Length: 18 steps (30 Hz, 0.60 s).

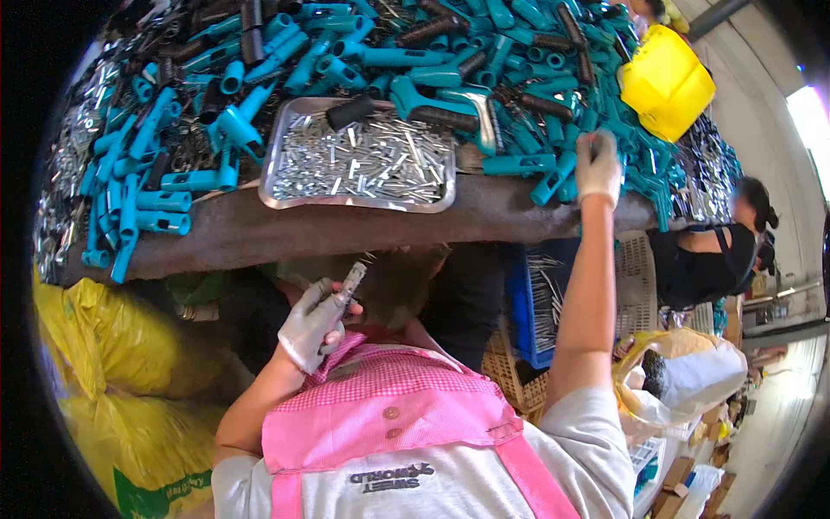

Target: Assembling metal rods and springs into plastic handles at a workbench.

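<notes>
Teal handles [519, 164] are heaped around the right hand [598, 170] — its grip can't be told, blurred. A metal tray [356, 202] is set beyond the left hand [314, 325], in which a slim silver piece [353, 279] is clasped, far end clear of the grip. That should be held steady; any handle picked should be lifted free — neighbours not snagged.

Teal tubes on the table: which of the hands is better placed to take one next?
Probably the right hand: it is at the teal tubes, though blur hides whether it holds anything. The left hand is farther from them and holds a silvery piece.
</notes>
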Motion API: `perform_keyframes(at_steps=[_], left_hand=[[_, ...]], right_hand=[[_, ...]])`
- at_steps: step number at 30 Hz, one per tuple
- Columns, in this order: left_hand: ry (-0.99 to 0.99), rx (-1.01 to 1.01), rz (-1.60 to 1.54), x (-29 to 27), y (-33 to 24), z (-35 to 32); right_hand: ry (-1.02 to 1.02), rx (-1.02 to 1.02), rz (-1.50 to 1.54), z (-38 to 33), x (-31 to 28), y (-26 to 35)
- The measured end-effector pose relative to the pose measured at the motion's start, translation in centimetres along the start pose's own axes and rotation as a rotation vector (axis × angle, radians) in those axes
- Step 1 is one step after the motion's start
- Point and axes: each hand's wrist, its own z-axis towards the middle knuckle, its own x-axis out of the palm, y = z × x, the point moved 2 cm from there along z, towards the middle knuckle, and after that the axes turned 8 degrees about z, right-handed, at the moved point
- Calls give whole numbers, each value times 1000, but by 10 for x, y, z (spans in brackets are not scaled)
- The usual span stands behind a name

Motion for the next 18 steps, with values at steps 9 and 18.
perform_keyframes(at_steps=[9, 18], left_hand=[[117, -86, -176, 33, -3, 20], [189, -104, -96, 21, -19, 10]], right_hand=[[139, 117, -372, -91, 38, 31], [-105, 62, 813, -118, -20, 1]])
